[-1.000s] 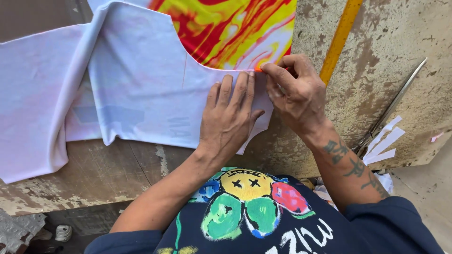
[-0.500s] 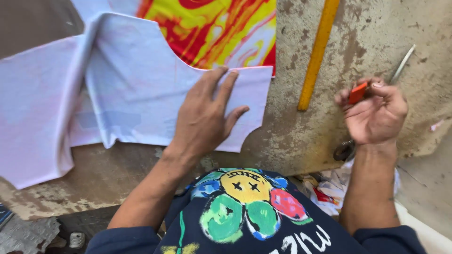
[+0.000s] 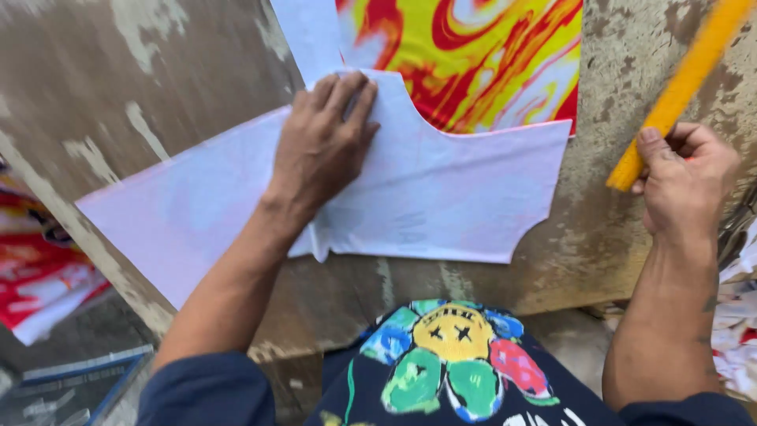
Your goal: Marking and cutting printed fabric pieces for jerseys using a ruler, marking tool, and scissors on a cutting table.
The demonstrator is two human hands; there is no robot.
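My left hand (image 3: 322, 146) lies flat, fingers spread, on a white paper pattern piece (image 3: 441, 189) that covers part of a red, yellow and white swirled fabric (image 3: 481, 59) on a worn grey table (image 3: 158, 71). At the right, my right hand (image 3: 684, 180) grips the lower end of a long yellow ruler (image 3: 682, 79) that slants up to the right, off the pattern. A bit of red shows between the fingers of that hand; what it is cannot be told.
More red and white printed fabric (image 3: 39, 276) hangs at the lower left, beside the table's edge. Scraps of cloth (image 3: 737, 331) lie at the right edge. A dark shirt with a colourful flower print (image 3: 453, 363) fills the bottom of the view.
My right hand left the pattern's edge, went to the right and took up the yellow ruler. My left hand slid up and left on the white pattern. The view shifted to the left.
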